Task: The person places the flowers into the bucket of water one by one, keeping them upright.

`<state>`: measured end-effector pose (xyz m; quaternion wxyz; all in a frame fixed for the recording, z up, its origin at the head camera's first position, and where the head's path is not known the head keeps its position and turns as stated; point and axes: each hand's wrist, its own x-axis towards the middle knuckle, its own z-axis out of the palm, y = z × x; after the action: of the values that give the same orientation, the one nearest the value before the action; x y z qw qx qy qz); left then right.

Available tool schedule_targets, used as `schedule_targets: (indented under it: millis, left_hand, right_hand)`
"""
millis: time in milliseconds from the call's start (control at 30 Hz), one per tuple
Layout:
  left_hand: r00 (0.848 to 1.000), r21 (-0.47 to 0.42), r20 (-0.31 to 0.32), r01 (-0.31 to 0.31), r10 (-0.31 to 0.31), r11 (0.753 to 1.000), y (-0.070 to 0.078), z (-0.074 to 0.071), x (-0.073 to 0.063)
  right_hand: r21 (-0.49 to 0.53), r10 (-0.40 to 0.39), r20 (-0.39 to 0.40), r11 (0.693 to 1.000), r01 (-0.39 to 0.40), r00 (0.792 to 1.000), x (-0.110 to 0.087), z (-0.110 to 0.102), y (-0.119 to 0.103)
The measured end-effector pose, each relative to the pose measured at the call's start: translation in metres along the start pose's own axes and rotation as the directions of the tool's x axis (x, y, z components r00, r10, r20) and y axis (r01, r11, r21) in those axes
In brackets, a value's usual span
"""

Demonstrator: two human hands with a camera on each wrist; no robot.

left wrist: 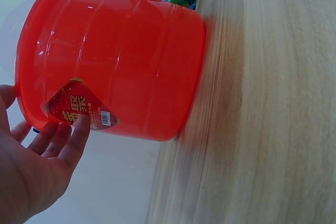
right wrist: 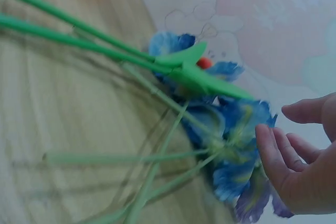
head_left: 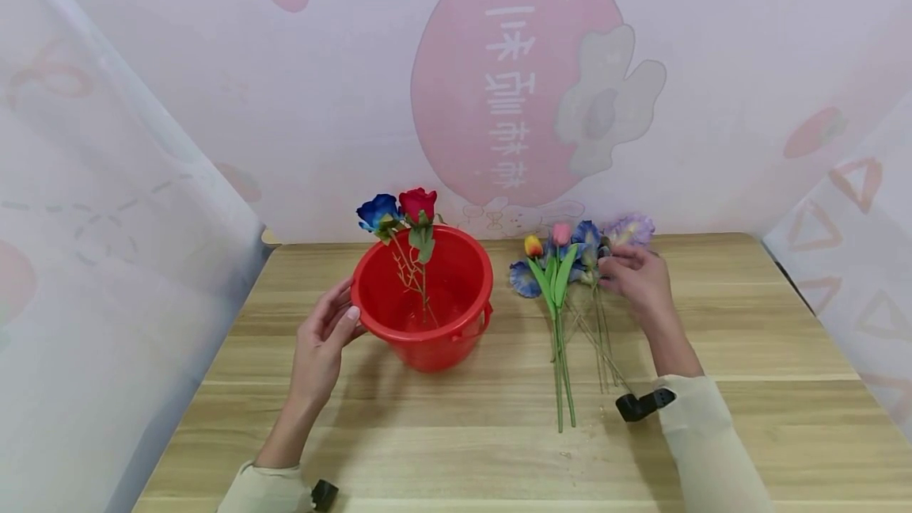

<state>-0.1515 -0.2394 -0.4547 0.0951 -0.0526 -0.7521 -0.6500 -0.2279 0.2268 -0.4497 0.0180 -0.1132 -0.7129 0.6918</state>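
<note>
Bucket of red plastic (head_left: 433, 353) stands upright on wood-grain desk (head_left: 442, 434). I judge work partly done: blue artificial rose (head_left: 379, 213) and red artificial rose (head_left: 417, 203) lean inside bucket. Remaining outside, lying on desk: orange-yellow tulip (head_left: 533, 245), pink tulip (head_left: 561, 234), ruffled blue flowers (head_left: 525, 279), ruffled pale-purple flower (head_left: 634, 229). I have left hand (head_left: 321, 343) relaxed at bucket rim, fingers touching its side. My right hand (head_left: 644, 283), fingers loosely bent and apart from thumb, hovers beside blue flowers; I see nothing gripped.
</note>
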Motion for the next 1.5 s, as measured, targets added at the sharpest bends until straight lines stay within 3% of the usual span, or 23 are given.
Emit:
schedule_targets:
  millis: [233,600,1067,1500]
  left_hand:
    - [1.0,0.003,-0.003,0.006,-0.006,1.0,0.0,0.0,-0.001]
    - [1.0,-0.004,0.003,-0.005,0.005,1.0,0.0,0.0,-0.001]
    - [1.0,-0.011,0.002,-0.003,0.003,1.0,-0.002,0.0,0.0]
    - [1.0,0.006,-0.001,-0.001,0.001,1.0,-0.002,0.0,0.001]
  right_hand:
    - [-0.043,0.03,0.005,0.999,-0.03,1.0,0.006,-0.005,0.014]
    - [-0.118,0.149,0.032,0.982,-0.144,0.988,0.014,-0.01,0.03]
    - [-0.052,0.13,-0.102,0.989,-0.136,0.986,0.016,-0.005,0.034]
    - [0.083,0.021,-0.072,0.996,-0.015,0.997,-0.005,-0.014,0.007]
